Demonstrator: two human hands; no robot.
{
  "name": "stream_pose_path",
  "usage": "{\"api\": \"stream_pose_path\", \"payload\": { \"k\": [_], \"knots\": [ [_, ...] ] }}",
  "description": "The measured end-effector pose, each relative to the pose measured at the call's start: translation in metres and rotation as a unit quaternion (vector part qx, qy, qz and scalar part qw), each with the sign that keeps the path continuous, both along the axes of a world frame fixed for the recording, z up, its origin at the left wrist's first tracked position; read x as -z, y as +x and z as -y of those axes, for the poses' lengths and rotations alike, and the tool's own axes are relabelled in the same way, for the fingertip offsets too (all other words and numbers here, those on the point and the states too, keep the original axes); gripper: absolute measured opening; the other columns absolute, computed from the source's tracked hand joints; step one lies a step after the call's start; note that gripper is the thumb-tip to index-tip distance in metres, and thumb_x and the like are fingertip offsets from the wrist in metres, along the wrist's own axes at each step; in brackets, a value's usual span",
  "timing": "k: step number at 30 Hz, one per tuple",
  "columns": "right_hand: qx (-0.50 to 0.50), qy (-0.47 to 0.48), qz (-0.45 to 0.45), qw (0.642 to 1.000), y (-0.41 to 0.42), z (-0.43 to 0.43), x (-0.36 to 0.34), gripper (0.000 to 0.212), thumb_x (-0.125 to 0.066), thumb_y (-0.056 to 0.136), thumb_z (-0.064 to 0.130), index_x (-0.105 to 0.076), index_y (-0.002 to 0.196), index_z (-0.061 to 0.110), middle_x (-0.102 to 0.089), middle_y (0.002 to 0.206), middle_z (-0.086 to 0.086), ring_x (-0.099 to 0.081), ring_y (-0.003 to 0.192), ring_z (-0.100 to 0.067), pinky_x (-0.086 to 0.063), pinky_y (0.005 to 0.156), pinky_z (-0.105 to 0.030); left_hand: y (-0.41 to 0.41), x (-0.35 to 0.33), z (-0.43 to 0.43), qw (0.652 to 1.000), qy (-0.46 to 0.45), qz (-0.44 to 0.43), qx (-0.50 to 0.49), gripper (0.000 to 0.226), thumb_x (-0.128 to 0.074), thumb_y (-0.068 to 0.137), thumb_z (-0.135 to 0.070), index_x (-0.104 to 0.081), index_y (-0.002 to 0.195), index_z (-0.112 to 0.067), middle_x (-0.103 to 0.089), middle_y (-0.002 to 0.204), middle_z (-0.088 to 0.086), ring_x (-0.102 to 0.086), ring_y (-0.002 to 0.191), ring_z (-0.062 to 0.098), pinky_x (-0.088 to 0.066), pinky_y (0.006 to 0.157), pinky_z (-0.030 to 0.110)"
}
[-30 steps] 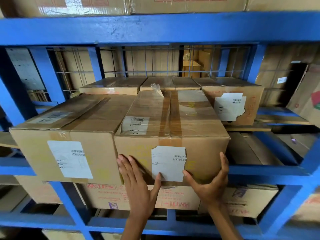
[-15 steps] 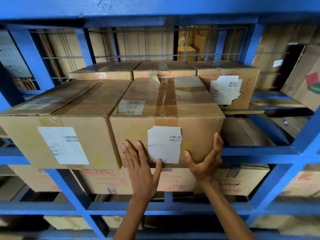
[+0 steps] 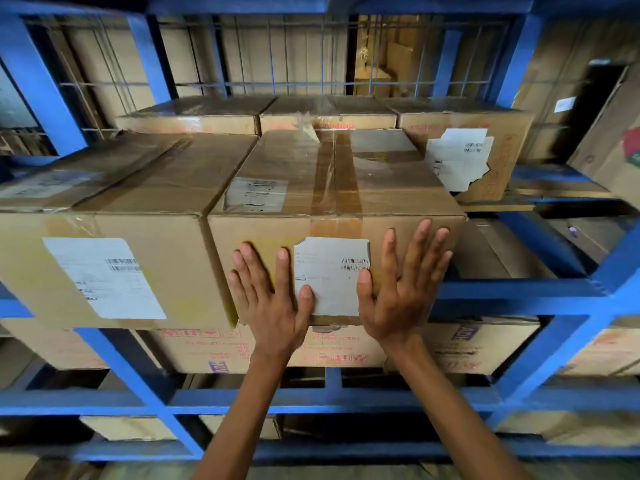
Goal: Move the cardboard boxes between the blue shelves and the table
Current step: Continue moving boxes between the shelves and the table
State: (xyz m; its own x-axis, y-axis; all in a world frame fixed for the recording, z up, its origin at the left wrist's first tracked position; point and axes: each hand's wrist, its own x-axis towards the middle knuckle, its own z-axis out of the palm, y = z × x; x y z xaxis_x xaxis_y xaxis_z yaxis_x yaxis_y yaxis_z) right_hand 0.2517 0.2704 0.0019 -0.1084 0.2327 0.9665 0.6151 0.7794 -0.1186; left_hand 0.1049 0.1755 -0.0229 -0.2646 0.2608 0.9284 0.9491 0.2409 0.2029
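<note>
A taped cardboard box with a torn white label on its front sits on the blue shelf, its front overhanging the shelf's front rail. My left hand lies flat on the box's front face, left of the label, fingers straight. My right hand presses flat on the same face, right of the label, fingers spread up toward the top edge. A second large box stands against its left side.
Three more boxes line the back of this shelf before a wire mesh. Printed boxes fill the shelf below. Blue diagonal braces cross the lower front. To the right of the box the shelf has a dark gap.
My right hand has left the box's lower right corner and now lies flat on its front face. My left hand slid up slightly. The view has moved closer to the shelf.
</note>
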Motion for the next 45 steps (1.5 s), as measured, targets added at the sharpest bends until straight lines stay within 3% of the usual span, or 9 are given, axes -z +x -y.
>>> {"api": "stream_pose_path", "payload": {
  "k": [9,18,23,26,31,35,40,45],
  "knots": [
    [0.03,0.02,-0.013,0.999,-0.012,-0.023,0.012,0.065,-0.028,0.103,0.045,-0.009,0.163,0.027,0.008,0.171,-0.003,0.003,0.158,-0.031,-0.005,0.125,-0.053,-0.011,0.015,-0.025,0.997,0.056,-0.049,-0.032,0.064,-0.022,0.104,-0.049,-0.007,0.162,-0.026,0.006,0.169,0.012,-0.001,0.157,0.033,-0.005,0.126,0.049],
    [0.027,-0.016,0.004,1.0,-0.005,-0.014,0.005,0.066,-0.03,0.104,0.045,-0.006,0.163,0.029,0.01,0.171,-0.002,0.004,0.158,-0.03,-0.007,0.125,-0.055,-0.005,0.007,-0.01,1.0,0.004,-0.008,-0.003,0.066,-0.029,0.104,-0.046,-0.006,0.162,-0.025,0.01,0.169,0.011,0.002,0.157,0.033,-0.005,0.125,0.051],
    [-0.021,-0.12,0.035,0.992,0.018,0.023,0.039,0.064,-0.044,0.103,0.031,-0.02,0.16,0.016,-0.003,0.17,-0.013,-0.004,0.157,-0.035,-0.015,0.124,-0.062,0.024,0.01,0.02,0.99,-0.047,0.093,0.097,0.065,-0.052,0.1,-0.028,-0.027,0.156,-0.006,-0.007,0.164,0.026,-0.002,0.155,0.04,-0.008,0.124,0.056],
    [-0.046,-0.241,0.067,0.967,0.051,0.065,0.084,0.059,-0.044,0.103,0.023,-0.03,0.158,0.007,-0.015,0.169,-0.017,-0.011,0.157,-0.033,-0.021,0.123,-0.059,0.049,0.039,0.046,0.969,-0.137,0.107,0.177,0.066,-0.052,0.098,-0.026,-0.03,0.156,-0.002,-0.007,0.167,0.025,-0.004,0.156,0.039,-0.006,0.125,0.053],
    [0.085,-0.416,0.077,0.902,0.125,0.143,0.17,0.056,-0.036,0.107,0.034,-0.037,0.156,0.007,-0.019,0.169,-0.008,-0.014,0.157,-0.024,-0.029,0.12,-0.056,0.101,0.11,0.081,0.879,-0.314,0.137,0.331,0.065,-0.043,0.102,-0.03,-0.024,0.159,-0.006,-0.01,0.17,0.012,-0.006,0.157,0.029,-0.013,0.124,0.054],
    [0.215,-0.473,0.061,0.853,0.196,0.212,0.194,0.057,-0.035,0.107,0.037,-0.039,0.155,0.006,-0.027,0.166,-0.013,-0.02,0.155,-0.027,-0.024,0.122,-0.047,0.158,0.146,0.097,0.796,-0.407,0.065,0.444,0.063,-0.037,0.104,-0.036,-0.025,0.159,-0.007,-0.011,0.169,0.012,-0.006,0.157,0.029,-0.016,0.124,0.053],
    [0.371,-0.519,-0.034,0.769,0.289,0.307,0.203,0.062,-0.04,0.101,0.041,-0.041,0.153,0.007,-0.034,0.162,-0.018,-0.029,0.152,-0.032,-0.029,0.122,-0.05,0.267,0.169,0.121,0.678,-0.43,-0.003,0.596,0.062,-0.044,0.102,-0.032,-0.033,0.156,-0.004,-0.02,0.167,0.016,-0.013,0.156,0.031,-0.021,0.123,0.055],
    [0.493,-0.524,-0.124,0.683,0.372,0.404,0.195,0.07,-0.034,0.098,0.051,-0.036,0.157,0.013,-0.025,0.166,-0.015,-0.016,0.156,-0.03,-0.021,0.125,-0.052,0.396,0.168,0.162,0.564,-0.429,-0.053,0.703,0.063,-0.045,0.101,-0.033,-0.032,0.157,-0.006,-0.02,0.166,0.017,-0.014,0.156,0.033,-0.021,0.123,0.053]
  ]
}}
